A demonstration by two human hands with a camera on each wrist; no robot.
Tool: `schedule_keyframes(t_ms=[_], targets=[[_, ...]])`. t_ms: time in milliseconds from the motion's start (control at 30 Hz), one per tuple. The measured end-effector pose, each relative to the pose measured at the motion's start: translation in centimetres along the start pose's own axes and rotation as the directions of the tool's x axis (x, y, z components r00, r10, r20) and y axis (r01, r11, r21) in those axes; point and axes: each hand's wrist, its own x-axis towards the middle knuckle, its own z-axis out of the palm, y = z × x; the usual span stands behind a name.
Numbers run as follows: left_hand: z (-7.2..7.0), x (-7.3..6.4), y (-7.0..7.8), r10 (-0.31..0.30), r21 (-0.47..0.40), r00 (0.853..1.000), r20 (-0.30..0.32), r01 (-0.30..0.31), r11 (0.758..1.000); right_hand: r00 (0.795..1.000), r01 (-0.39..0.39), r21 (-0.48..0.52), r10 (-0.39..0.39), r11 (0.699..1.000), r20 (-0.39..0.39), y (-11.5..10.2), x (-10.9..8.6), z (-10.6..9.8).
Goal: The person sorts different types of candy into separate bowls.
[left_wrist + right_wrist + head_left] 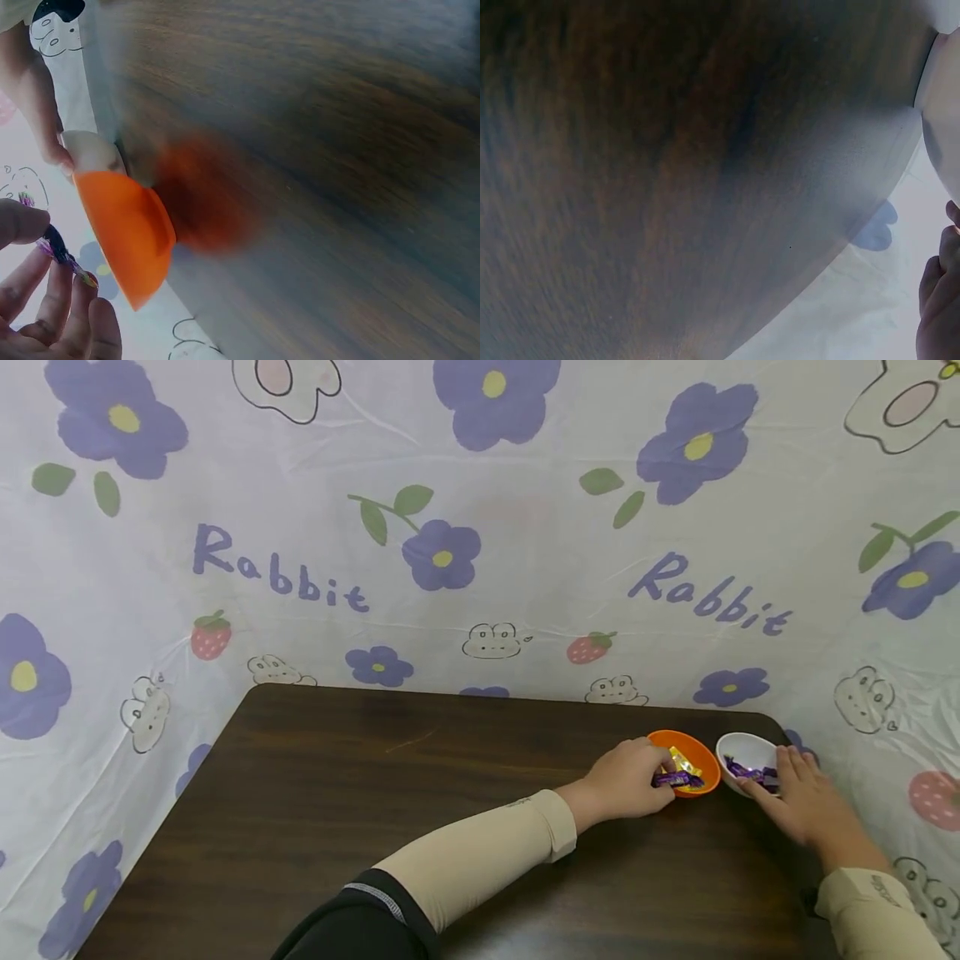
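Note:
My left hand [628,778] pinches a purple-wrapped candy [677,779] between thumb and fingers, over the orange bowl [714,767]. Inside that bowl shows a yellow-wrapped candy [684,762]. From the left wrist, the candy [63,255] appears between thumb and fingers beside the bowl's rim. Just to the right stands a white bowl [738,740] with purple-wrapped candies [752,771] in it. My right hand [813,806] rests on the white bowl, its extended fingers over the right rim and its thumb at the near rim. Only part of it shows in the right wrist view.
Both bowls stand close together near the far right corner of the dark wooden table [375,810]. A white cloth [525,568] printed with flowers and rabbits hangs behind the table and down its sides.

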Motion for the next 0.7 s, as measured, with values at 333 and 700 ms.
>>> schedule_keyframes(t_ms=[333, 700], targets=[[1.2, 1.5, 1.1, -0.014, 0.008, 1.000, 0.020, 0.014, 1.000, 1.000, -0.014, -0.007, 0.014, 1.000, -0.007, 0.2, 0.0, 0.4], [2.7, 3.2, 1.2, -0.068, -0.007, 0.998, 0.005, 0.068, 0.998, 1.000, -0.020, -0.009, 0.020, 1.000, 0.001, 0.2, 0.0, 0.4]])
